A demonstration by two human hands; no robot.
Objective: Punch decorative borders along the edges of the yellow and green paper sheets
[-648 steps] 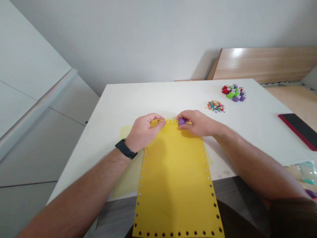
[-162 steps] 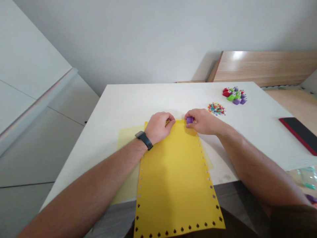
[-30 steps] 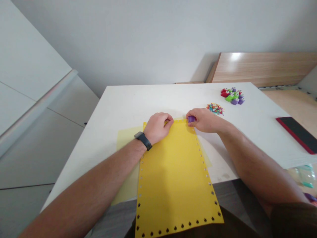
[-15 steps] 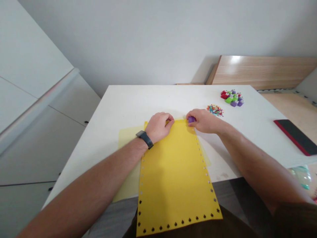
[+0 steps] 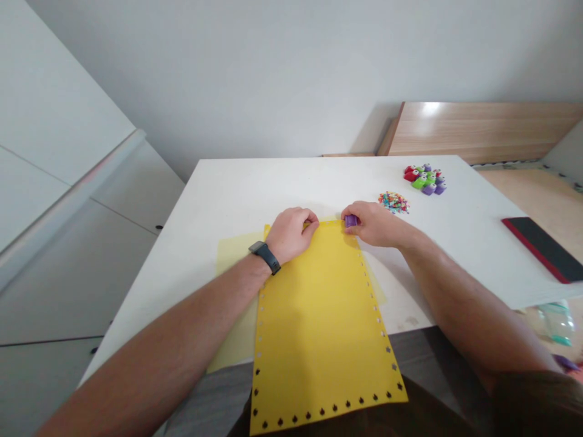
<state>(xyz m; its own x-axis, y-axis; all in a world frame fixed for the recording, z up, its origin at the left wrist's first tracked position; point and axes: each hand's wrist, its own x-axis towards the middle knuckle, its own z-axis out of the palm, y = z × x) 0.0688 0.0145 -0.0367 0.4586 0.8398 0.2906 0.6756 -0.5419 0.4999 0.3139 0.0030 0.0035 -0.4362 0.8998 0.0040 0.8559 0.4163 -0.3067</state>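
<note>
A yellow card sheet lies on the table, with small star-shaped holes punched along its side and near edges. My right hand pinches a small purple craft punch onto the sheet's far right corner. The punch hides the corner. My left hand grips the far edge of the sheet a little to the left, and its fingers hide that stretch of edge. A black wristband circles my left wrist. Under the sheet lies a paler yellow sheet.
Several coloured craft punches stand grouped at the table's far right, near a small heap of colourful paper cut-outs. A black and red flat case lies at the right edge. A transparent plastic bottle sits lower right, off the table.
Since the oldest frame, the purple punch and both hands have shifted right along the sheet's far edge. Over the last second the hands have stayed put, and only the view has drifted slightly.
</note>
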